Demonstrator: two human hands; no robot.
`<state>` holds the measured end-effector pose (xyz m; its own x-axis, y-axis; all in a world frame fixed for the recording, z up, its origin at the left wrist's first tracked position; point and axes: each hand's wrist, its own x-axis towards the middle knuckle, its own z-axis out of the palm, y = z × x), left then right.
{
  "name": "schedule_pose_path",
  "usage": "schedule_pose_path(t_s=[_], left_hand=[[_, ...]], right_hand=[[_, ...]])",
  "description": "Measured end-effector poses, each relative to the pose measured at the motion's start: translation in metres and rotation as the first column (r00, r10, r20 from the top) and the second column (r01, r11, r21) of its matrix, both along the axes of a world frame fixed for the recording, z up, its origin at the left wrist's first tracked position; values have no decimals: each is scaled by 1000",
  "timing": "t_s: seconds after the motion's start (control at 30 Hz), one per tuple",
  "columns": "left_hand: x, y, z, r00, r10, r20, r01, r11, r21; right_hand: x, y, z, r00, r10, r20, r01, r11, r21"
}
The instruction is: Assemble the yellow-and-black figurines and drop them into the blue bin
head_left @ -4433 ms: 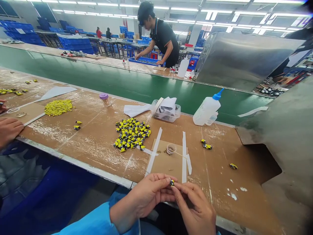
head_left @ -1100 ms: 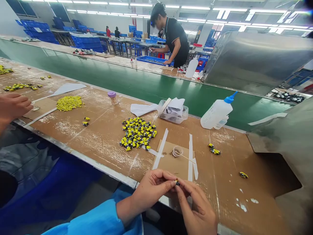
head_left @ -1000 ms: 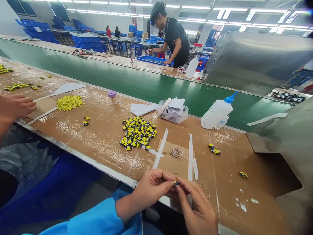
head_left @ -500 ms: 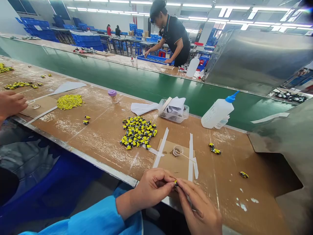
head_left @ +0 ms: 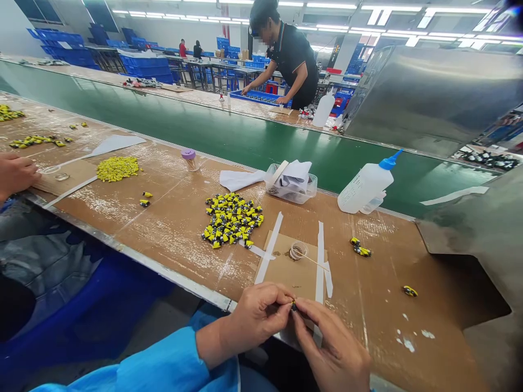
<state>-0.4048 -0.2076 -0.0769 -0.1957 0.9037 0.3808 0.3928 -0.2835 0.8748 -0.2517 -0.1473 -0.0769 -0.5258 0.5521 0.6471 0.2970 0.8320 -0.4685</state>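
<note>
Between the fingertips of my left hand point(head_left: 261, 311) and my right hand point(head_left: 329, 340) is a small black-and-yellow piece point(head_left: 293, 306), mostly covered by the fingers. Both hands pinch it just over the table's front edge. Beyond them a cardboard pad point(head_left: 293, 277) is edged with white tape strips. A small clear cup point(head_left: 297, 250) stands on the pad, a thin wooden stick point(head_left: 316, 262) leaning across its rim. Left of the pad lies a heap of yellow-and-black pieces point(head_left: 232, 218); a few similar pieces point(head_left: 361, 249) lie to the right.
A white squeeze bottle point(head_left: 365, 188) with a blue nozzle and a clear plastic box point(head_left: 291, 190) of papers stand by the green conveyor belt point(head_left: 180, 133). Another person's hand point(head_left: 16, 175) is at the far left, near a yellow heap point(head_left: 117, 169). A metal housing point(head_left: 469, 245) stands right.
My fingers have shifted slightly around the small piece, with less of its yellow showing. The other person's hand at the left has drawn back a little to the left.
</note>
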Motion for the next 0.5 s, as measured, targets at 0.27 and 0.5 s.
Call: schedule_pose_path(t_s=[0.27, 0.5], left_hand=[[1, -1, -2, 996, 1, 86, 6, 997, -76], [2, -1, -3, 987, -66, 150, 86, 988, -132]], right_hand=[[1, 2, -7, 999, 39, 24, -37, 998, -42], [2, -2, -20, 999, 8, -42, -14, 990, -142]])
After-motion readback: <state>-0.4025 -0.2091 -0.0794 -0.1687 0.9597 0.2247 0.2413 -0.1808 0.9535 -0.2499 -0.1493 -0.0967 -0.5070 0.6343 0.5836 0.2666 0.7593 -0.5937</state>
